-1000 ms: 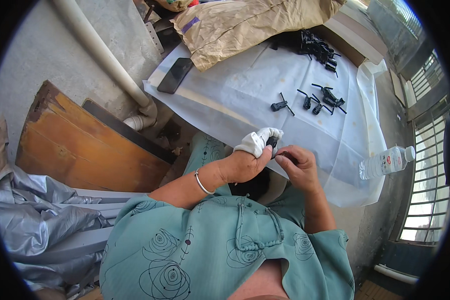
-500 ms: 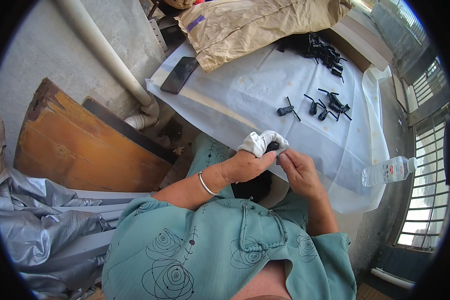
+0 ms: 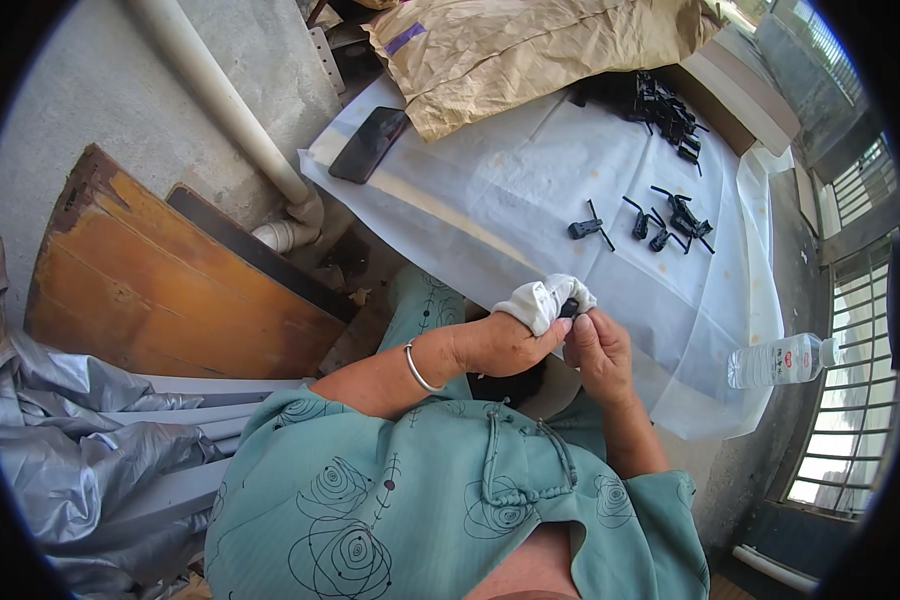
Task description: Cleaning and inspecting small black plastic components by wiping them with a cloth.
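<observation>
My left hand [image 3: 502, 343], with white cloth [image 3: 542, 300] covering its fingers, is closed around a small black part [image 3: 569, 308]. Only a bit of that part shows between cloth and thumb. Right beside it, touching the left fingertips, the thumb and fingers of my right hand [image 3: 602, 358] are pinched together; what they grip is hidden. Both hands are over the near edge of the sheet-covered table. Beyond them lie loose black plastic pieces with thin arms: a single one [image 3: 587, 230] and a small cluster [image 3: 682, 218] to its right.
A pile of black pieces [image 3: 665, 110] lies at the back by an open cardboard box [image 3: 735, 85] and brown paper [image 3: 540, 60]. A phone [image 3: 368, 145] rests at the table's left corner. A clear water bottle [image 3: 778, 362] lies at the right edge. Wooden boards [image 3: 170, 290] lean at left.
Both hands have shifted slightly right and nearer, still together. My right fingers have turned more upright against the black part. The whole view has shifted a little.
</observation>
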Tool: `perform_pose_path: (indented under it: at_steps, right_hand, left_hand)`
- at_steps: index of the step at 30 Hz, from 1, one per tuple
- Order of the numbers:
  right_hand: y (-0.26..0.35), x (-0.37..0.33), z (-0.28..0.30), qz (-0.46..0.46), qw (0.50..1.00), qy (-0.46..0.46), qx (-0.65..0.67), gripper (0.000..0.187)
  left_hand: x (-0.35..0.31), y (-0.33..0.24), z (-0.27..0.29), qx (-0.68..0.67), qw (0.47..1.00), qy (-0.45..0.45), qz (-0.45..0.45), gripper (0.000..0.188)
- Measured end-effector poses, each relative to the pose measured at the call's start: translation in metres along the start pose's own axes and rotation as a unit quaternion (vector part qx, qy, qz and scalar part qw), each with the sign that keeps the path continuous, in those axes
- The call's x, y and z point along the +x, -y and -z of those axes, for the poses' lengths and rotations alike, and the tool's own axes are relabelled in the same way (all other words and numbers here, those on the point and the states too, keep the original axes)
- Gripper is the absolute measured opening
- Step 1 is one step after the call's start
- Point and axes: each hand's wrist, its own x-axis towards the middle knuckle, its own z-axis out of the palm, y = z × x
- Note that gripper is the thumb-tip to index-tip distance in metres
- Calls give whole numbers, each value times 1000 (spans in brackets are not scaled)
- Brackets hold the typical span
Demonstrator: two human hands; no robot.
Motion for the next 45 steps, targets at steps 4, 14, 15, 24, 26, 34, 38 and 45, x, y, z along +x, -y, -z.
perform_pose_path:
  at_steps: [4, 14, 15, 24, 26, 34, 38, 45]
  right_hand:
    - [-3, 0, -4, 1, 999, -32, 6, 31]
    - [-2, 12, 27, -35, 987, 36, -156, 27]
    - [5, 21, 36, 10, 963, -18, -270, 25]
    - [-23, 91, 66, 82, 798, -161, -574, 16]
    - [-23, 83, 62, 71, 841, -164, -511, 15]
    - [7, 34, 11, 21, 980, -65, -186, 19]
    - [20, 30, 0, 251, 892, -77, -367, 12]
    - [12, 31, -2, 215, 929, -170, -249, 10]
  left_hand:
    - [0, 0, -3, 68, 997, -6, -20, 27]
    - [0, 6, 3, 175, 983, 48, 33, 32]
    - [2, 6, 12, 224, 972, 73, 12, 36]
    - [39, 49, 16, 265, 951, -151, -44, 31]
    - [43, 50, 10, 214, 959, -187, -22, 33]
    - [38, 54, 0, 123, 957, -238, -110, 29]
    - [31, 29, 3, -86, 981, -174, -13, 27]
    - [17, 18, 0, -322, 944, -23, 70, 26]
